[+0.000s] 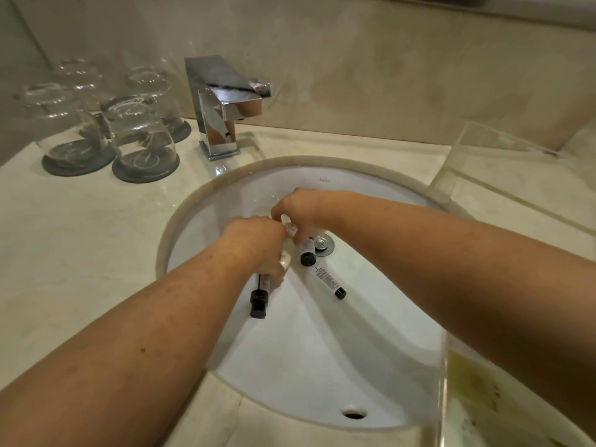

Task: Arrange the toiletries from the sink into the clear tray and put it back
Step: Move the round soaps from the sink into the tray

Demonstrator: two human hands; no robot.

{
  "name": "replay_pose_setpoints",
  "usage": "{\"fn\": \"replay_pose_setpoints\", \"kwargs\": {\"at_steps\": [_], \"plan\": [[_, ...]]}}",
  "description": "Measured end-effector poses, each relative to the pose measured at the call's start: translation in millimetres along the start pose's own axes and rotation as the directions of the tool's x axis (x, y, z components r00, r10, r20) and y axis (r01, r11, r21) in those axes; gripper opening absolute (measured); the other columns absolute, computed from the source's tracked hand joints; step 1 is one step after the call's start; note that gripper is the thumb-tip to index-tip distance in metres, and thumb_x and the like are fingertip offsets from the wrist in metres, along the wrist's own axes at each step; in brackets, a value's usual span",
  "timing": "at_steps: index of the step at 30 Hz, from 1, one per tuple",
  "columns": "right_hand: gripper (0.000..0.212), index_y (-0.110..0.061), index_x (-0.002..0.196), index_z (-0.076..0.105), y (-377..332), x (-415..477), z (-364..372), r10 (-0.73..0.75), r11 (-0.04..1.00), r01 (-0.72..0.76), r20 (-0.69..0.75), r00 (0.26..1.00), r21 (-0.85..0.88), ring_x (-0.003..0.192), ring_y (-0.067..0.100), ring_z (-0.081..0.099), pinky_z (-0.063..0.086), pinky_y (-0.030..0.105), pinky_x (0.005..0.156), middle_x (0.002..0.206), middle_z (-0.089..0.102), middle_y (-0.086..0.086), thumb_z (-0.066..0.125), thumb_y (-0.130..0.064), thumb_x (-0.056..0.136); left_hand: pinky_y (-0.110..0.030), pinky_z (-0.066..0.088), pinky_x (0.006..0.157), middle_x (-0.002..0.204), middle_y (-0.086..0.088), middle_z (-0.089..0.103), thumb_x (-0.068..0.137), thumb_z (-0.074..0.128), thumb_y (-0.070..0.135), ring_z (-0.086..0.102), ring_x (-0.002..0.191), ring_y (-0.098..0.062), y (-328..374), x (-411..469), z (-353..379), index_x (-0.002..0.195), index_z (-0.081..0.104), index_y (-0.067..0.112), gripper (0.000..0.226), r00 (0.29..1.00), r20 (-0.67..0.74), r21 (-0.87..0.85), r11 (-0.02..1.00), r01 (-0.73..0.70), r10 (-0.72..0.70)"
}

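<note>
1. At the far left we see four glasses (96,117) standing upside down on grey coasters (77,161) on the desk (80,253).
2. Just right of them, at the far edge of the sink (322,350), stands a chrome faucet (222,104).
3. The left hand (258,243) reaches into the sink with its fingers curled round a clear tube (259,298). The tube's black cap sticks out on the near side. Something pale shows at the fingers too, but we cannot tell what it is.
4. The right hand (300,211) is just beside the left one, a little farther. Its fingertips pinch a small bottle (288,225).
5. Below the right fingers a dark bottle (307,251) lies in the sink, just left of the drain (322,243). We cannot tell whether the fingers touch it.
6. Right of and nearer than that bottle, a white tube (329,280) lies loose in the sink, its black cap pointing near and right.
7. At the right the tray (458,156) rests on the desk beside the sink, and the right forearm passes over its edge. None of the toiletries lies in the part of it we can see.
</note>
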State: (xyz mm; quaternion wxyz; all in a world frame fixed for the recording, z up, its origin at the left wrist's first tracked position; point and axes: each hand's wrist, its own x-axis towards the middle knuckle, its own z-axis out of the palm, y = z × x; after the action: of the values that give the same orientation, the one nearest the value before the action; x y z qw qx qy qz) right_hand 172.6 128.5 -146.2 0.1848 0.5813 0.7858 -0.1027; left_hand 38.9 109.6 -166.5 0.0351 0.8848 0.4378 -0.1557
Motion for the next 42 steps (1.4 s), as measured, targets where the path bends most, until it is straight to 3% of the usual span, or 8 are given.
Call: {"fn": "replay_pose_setpoints", "kwargs": {"at_steps": [6, 12, 15, 21, 27, 30, 37, 42], "plan": [[0.050, -0.028, 0.127, 0.058, 19, -42, -14, 0.066, 0.992, -0.053, -0.116, 0.991, 0.114, 0.097, 0.020, 0.053, 0.045, 0.032, 0.078, 0.110, 0.062, -0.001, 0.079, -0.024, 0.082, -0.033, 0.043, 0.070, 0.094, 0.009, 0.064, 0.071, 0.073, 0.061, 0.060, 0.090, -0.018, -5, -5, -10, 0.100, 0.061, 0.027, 0.046, 0.994, -0.109, -0.153, 0.988, -0.019, 0.003], [0.046, -0.031, 0.125, 0.054, 20, -112, -19, 0.144, 0.960, -0.072, -0.258, 0.955, 0.270, 0.093, 0.019, 0.059, 0.051, 0.034, 0.082, 0.113, 0.067, 0.000, 0.075, -0.030, 0.084, -0.037, 0.051, 0.088, 0.106, 0.008, 0.058, 0.078, 0.073, 0.044, 0.055, 0.099, -0.016, -7, -32, -25, 0.111, 0.060, 0.031, 0.038, 0.955, -0.295, -0.426, 0.891, -0.158, 0.029], [0.043, -0.037, 0.120, 0.055, 17, -153, -19, 0.185, 0.932, -0.044, -0.367, 0.912, 0.360, 0.078, 0.008, 0.056, 0.044, 0.028, 0.074, 0.106, 0.065, -0.006, 0.075, -0.033, 0.082, -0.028, 0.046, 0.086, 0.108, 0.008, 0.058, 0.082, 0.075, 0.038, 0.054, 0.098, -0.011, 5, -52, -35, 0.113, 0.063, 0.032, 0.035, 0.928, -0.370, -0.517, 0.818, -0.251, 0.051], [0.044, -0.036, 0.121, 0.059, 5, -243, -14, 0.218, 0.900, 0.045, -0.536, 0.816, 0.434, 0.081, 0.007, 0.060, 0.048, 0.022, 0.077, 0.103, 0.059, -0.013, 0.078, -0.034, 0.081, -0.012, 0.046, 0.072, 0.104, 0.013, 0.056, 0.081, 0.065, 0.051, 0.060, 0.088, 0.000, 43, -95, -55, 0.105, 0.066, 0.042, 0.026, 0.903, -0.420, -0.638, 0.678, -0.365, 0.090], [0.045, -0.047, 0.123, 0.053, -1, -316, 6, 0.284, 0.848, 0.056, -0.542, 0.791, 0.526, 0.092, 0.004, 0.063, 0.047, 0.017, 0.076, 0.106, 0.061, -0.020, 0.075, -0.045, 0.083, -0.037, 0.055, 0.085, 0.102, 0.010, 0.061, 0.091, 0.059, 0.053, 0.065, 0.091, -0.010, 78, -138, -69, 0.103, 0.069, 0.042, 0.019, 0.891, -0.429, -0.673, 0.607, -0.423, 0.146], [0.047, -0.052, 0.126, 0.051, -3, -346, 20, 0.319, 0.819, 0.032, -0.501, 0.805, 0.573, 0.094, -0.002, 0.065, 0.047, 0.012, 0.073, 0.109, 0.060, -0.022, 0.073, -0.042, 0.086, -0.026, 0.055, 0.078, 0.105, 0.010, 0.063, 0.095, 0.058, 0.052, 0.065, 0.090, -0.010, 92, -160, -69, 0.103, 0.069, 0.042, 0.017, 0.892, -0.393, -0.674, 0.590, -0.444, 0.222], [0.050, -0.045, 0.118, 0.063, -4, -396, 45, 0.369, 0.498, 0.166, -0.380, 0.848, 0.851, 0.089, 0.018, 0.073, 0.059, 0.048, 0.084, 0.118, 0.062, -0.011, 0.076, -0.009, 0.086, -0.029, 0.053, 0.077, 0.102, 0.011, 0.067, 0.094, 0.050, 0.061, 0.062, 0.087, -0.012, 123, -191, -78, 0.103, 0.071, 0.034, 0.035, 0.848, -0.392, -0.616, 0.583, -0.530, 0.357], [0.038, -0.038, 0.112, 0.068, -1, -429, 56, 0.407, 0.348, 0.192, -0.332, 0.851, 0.918, 0.088, 0.027, 0.072, 0.060, 0.048, 0.081, 0.113, 0.067, -0.008, 0.079, -0.016, 0.083, -0.020, 0.048, 0.069, 0.097, 0.011, 0.069, 0.093, 0.049, 0.062, 0.062, 0.085, -0.012, 146, -194, -83, 0.096, 0.071, 0.033, 0.037, 0.817, -0.400, -0.585, 0.570, -0.577, 0.416]]}}
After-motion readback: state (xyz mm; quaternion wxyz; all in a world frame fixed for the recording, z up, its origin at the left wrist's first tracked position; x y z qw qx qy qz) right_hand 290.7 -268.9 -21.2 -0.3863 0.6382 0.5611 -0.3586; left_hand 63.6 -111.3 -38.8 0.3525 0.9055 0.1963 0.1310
